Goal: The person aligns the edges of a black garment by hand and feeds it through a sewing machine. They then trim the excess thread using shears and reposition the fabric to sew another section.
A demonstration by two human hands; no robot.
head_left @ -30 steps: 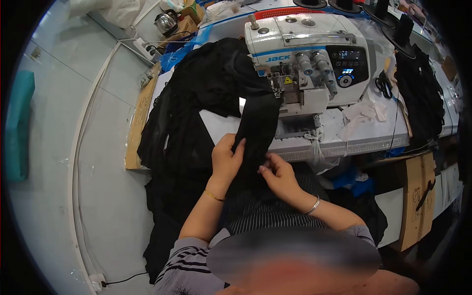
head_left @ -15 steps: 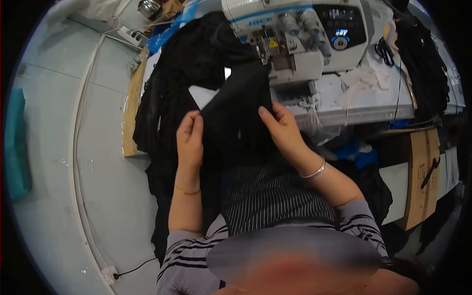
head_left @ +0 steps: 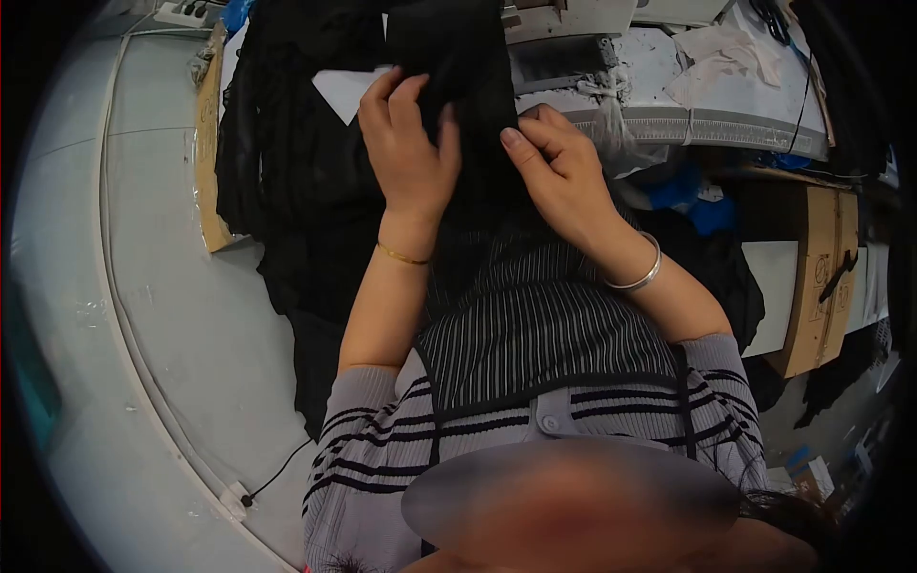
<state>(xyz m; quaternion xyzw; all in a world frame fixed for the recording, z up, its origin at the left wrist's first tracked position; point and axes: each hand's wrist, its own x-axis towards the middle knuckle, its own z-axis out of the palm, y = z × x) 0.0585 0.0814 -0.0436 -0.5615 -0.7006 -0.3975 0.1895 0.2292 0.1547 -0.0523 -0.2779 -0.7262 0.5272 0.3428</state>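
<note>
Black cloth [head_left: 458, 57] covers the table's left part and hangs down in front of me. My left hand [head_left: 406, 138] is over the cloth with its fingers apart and nothing held between them. Its fingertips are beside a white piece [head_left: 342, 91] that shows against the black. The thumb and fingers of my right hand [head_left: 562, 172] are pinched on the right edge of the black cloth, near the table's front edge.
The sewing machine's lower part [head_left: 573, 14] is at the top. A ruler strip [head_left: 726, 129] runs along the table edge, with pale scrap cloth [head_left: 726, 57] behind it. Cardboard [head_left: 821, 277] stands lower right. A cable [head_left: 119, 315] lies on the floor at left.
The view has shifted down, so most of the machine is out of frame. My left hand has let go of the cloth and moved right with its fingers spread. My right hand keeps its pinch.
</note>
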